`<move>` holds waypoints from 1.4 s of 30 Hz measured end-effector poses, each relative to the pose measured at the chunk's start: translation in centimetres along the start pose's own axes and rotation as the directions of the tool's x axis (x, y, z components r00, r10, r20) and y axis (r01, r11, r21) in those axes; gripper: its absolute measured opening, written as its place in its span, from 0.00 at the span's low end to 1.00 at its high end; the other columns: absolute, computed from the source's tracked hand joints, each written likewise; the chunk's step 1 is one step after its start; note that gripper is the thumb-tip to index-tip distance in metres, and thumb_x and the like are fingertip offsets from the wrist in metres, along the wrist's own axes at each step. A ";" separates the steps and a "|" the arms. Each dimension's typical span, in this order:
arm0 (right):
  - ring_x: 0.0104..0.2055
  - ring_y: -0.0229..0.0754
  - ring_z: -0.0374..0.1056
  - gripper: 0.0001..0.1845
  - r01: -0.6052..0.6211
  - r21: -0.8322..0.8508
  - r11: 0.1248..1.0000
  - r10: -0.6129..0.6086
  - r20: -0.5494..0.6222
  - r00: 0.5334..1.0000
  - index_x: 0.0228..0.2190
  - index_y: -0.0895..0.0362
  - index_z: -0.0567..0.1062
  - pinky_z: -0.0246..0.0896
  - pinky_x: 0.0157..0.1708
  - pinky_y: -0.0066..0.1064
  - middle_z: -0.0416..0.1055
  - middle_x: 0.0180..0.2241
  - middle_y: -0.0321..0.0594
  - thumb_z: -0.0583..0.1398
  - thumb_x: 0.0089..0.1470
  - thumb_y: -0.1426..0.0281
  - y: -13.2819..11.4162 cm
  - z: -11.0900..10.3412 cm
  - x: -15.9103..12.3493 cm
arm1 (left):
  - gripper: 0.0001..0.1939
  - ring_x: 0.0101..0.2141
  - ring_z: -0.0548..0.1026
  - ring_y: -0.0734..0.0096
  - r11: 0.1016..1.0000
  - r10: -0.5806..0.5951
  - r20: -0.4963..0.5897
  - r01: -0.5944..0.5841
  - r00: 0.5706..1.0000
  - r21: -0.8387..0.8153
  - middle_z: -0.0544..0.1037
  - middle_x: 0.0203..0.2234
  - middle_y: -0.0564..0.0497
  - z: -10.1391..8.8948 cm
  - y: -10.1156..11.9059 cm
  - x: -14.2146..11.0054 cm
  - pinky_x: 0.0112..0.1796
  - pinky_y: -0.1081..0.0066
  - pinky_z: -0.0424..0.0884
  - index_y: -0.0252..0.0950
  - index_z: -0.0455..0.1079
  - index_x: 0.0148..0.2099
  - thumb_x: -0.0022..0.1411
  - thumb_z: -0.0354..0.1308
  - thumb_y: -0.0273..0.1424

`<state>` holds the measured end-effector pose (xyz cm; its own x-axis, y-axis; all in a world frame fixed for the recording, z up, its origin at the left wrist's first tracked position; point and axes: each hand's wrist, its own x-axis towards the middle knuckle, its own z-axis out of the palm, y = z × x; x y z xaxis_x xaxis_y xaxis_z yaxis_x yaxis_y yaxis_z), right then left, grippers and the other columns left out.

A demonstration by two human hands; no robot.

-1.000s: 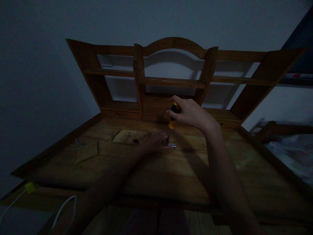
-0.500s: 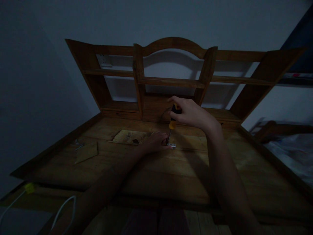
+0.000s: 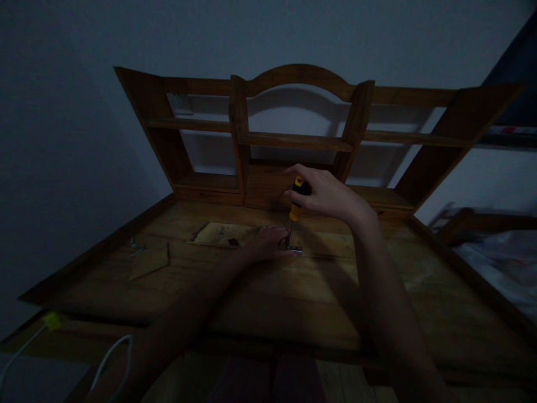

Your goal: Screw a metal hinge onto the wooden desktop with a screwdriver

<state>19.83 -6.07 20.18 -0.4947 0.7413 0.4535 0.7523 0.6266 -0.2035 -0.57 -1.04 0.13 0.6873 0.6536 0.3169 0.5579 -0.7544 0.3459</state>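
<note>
Right hand [image 3: 327,193] grips yellow-and-black screwdriver [image 3: 295,208] near-upright, tip at left end of small metal fitting [image 3: 297,250], mid-desktop [image 3: 268,305], probably for straight pressure. Left hand [image 3: 266,244] pinches that end, presumably steadying it.

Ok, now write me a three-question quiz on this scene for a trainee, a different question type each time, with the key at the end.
1. Fill in the blank: The right hand grips the black-and-yellow handle of a ____.

2. True or false: The left hand is closer to the small metal piece than the right hand is.

3. Multiple choice: As the picture shows it, where on the wooden desk does the flat tan piece lie?
A) To the left of both hands
B) Between the two hands
C) To the right of both hands

Key: 1. screwdriver; 2. true; 3. A
</note>
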 end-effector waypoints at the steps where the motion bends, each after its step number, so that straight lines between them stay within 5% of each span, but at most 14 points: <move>1: 0.60 0.57 0.74 0.28 -0.002 0.007 1.000 0.002 0.011 1.000 0.64 0.55 0.72 0.66 0.60 0.46 0.78 0.59 0.50 0.62 0.65 0.64 -0.1 -0.1 -0.1 | 0.24 0.39 0.75 0.62 1.000 -0.004 0.008 0.004 1.000 -0.002 0.77 0.36 0.50 -0.1 0.2 0.0 0.40 0.65 0.65 0.39 0.67 0.38 0.65 0.70 0.53; 29: 0.42 0.47 0.74 0.30 0.037 0.123 0.992 -0.044 0.057 0.997 0.64 0.53 0.74 0.65 0.43 0.36 0.80 0.47 0.42 0.65 0.61 0.67 0.8 -1.4 -0.5 | 0.25 0.33 0.72 0.66 0.997 -0.070 0.024 0.070 0.997 -0.011 0.76 0.33 0.52 -0.8 0.8 0.1 0.34 0.67 0.61 0.39 0.65 0.35 0.62 0.72 0.52; 42: 0.40 0.46 0.75 0.31 0.012 0.115 0.993 -0.022 0.086 0.996 0.64 0.51 0.74 0.66 0.42 0.36 0.80 0.42 0.39 0.67 0.61 0.69 0.8 -1.8 -0.6 | 0.22 0.39 0.73 0.63 1.000 0.016 0.032 -0.017 0.999 0.009 0.76 0.37 0.52 -0.2 -0.4 0.0 0.40 0.67 0.64 0.39 0.66 0.38 0.65 0.71 0.49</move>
<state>21.51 -6.42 21.27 -0.5469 0.7451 0.3818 0.6912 0.6592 -0.2963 -0.87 -0.76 0.17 0.7110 0.6390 0.2936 0.5508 -0.7656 0.3322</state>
